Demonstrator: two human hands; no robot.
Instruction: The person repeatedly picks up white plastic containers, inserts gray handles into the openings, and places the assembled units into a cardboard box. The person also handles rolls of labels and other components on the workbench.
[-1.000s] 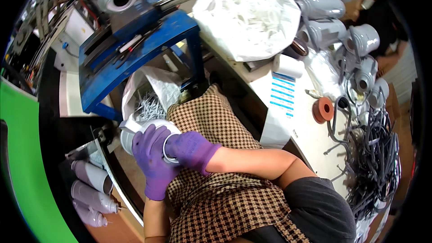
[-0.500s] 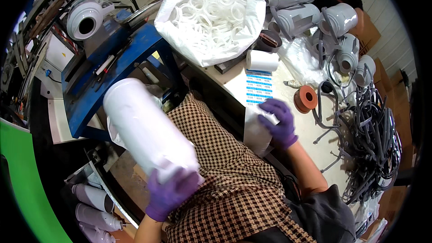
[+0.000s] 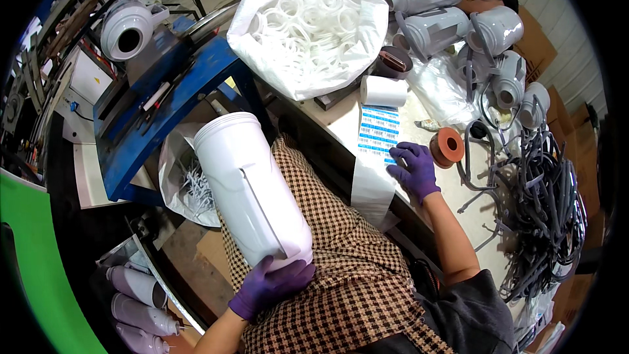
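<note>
A glossy white plastic jug body [image 3: 252, 187], a long cylinder with a slot down its side, leans across my lap with its ribbed rim end tilted up and away. My left hand [image 3: 272, 286], in a purple glove, is wrapped round its lower end. On the table to the right, my right hand [image 3: 415, 172], also gloved, has its fingers stretched out over the edge of a strip of blue-and-white labels [image 3: 378, 132]. The strip comes off a white roll [image 3: 383, 91], and its blank end [image 3: 373, 190] hangs over the table edge.
Beyond the labels stands a white bag of plastic rings [image 3: 308, 33]. A brown tape roll [image 3: 447, 147] and a heap of grey straps [image 3: 540, 203] lie to the right. More jug bodies [image 3: 429, 29] fill the far right. A blue metal stand [image 3: 167, 118] is at left.
The jug body has turned so its slot faces up, and its rim end has swung right. My right hand has moved slightly right and down, its fingers flattening beside the labels.
</note>
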